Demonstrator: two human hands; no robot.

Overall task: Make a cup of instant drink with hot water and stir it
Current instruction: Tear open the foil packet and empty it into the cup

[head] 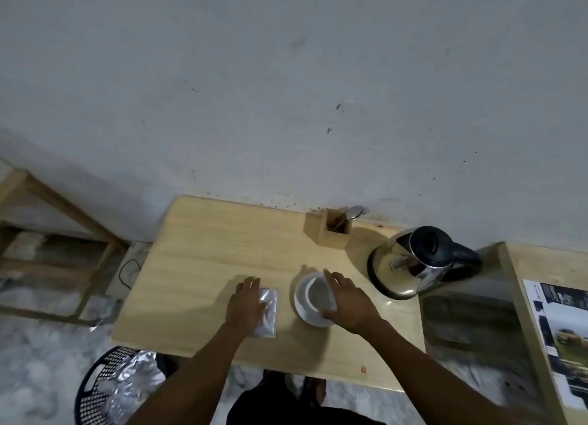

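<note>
While the left hand (245, 302) lies flat on the sachet (270, 307) near the table (206, 249) front edge, the right hand (351, 302) grasps the cup (318, 294) with curled fingers (329, 276).

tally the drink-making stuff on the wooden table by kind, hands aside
silver foil sachet: 1
white ceramic cup: 1
white round saucer: 1
shiny steel kettle with black lid: 1
square wooden utensil holder: 1
metal spoon in the holder: 1
metal fork in the holder: 1
total: 7
</note>
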